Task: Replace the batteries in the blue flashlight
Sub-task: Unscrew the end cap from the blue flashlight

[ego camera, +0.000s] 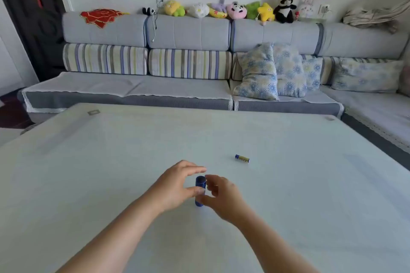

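Left hand [177, 184]: reaches in from the near left, fingers spread and curved over the top of the small dark-blue cylindrical flashlight [200, 190], thumb tip pressed to its left side about midway up. A loose, half-open cup, not a full wrap.

Flashlight: stands near the middle of the pale, cloth-covered table [111, 162], squarely between the two hands. Long axis reads as roughly upright, top tipped slightly away (wide lens, so the tilt is uncertain). Cap end not clear enough to say whether it is on or off.

Right hand [221, 195]: comes from the near right, fingers curled, fingertips and thumb at the flashlight's right side. Real pinch or mere touch — cannot tell.

Both hands about equally near; the flashlight sits in the gap between them, so a two-handed twist along that upright axis looks like the likely next move.

Farther right and beyond: one blue-and-gold pencil-thin battery [242, 158] lying flat, well apart from the hands, nearer the right.
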A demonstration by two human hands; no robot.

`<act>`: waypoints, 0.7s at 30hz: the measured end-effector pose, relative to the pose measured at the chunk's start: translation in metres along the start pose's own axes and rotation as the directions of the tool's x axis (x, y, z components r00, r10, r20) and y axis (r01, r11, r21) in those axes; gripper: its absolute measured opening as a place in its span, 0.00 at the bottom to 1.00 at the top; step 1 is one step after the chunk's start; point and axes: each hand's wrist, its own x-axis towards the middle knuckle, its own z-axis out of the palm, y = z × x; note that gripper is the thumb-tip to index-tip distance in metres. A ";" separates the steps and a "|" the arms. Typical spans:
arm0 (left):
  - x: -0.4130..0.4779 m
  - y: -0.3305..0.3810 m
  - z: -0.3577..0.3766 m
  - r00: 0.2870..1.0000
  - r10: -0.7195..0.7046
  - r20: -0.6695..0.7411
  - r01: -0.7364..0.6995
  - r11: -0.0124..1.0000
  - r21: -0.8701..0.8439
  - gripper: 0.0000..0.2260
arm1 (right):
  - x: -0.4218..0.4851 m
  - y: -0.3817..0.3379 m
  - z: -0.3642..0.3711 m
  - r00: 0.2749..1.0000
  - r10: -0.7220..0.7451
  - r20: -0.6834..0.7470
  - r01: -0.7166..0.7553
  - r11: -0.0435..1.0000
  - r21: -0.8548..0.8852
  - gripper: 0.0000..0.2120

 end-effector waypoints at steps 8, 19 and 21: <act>0.006 -0.003 0.005 1.000 0.000 0.017 -0.001 0.999 0.049 0.14 | 0.005 -0.003 0.014 0.999 -0.003 -0.033 0.001 0.998 -0.063 0.04; 0.005 -0.001 -0.003 0.996 0.058 -0.062 -0.059 0.998 -0.016 0.09 | -0.006 -0.008 -0.003 0.999 -0.020 -0.026 0.022 0.994 0.109 0.03; 0.004 0.000 -0.006 0.996 0.046 -0.075 -0.053 0.994 -0.100 0.09 | -0.010 -0.008 -0.011 1.000 -0.008 0.023 0.002 0.977 0.215 0.07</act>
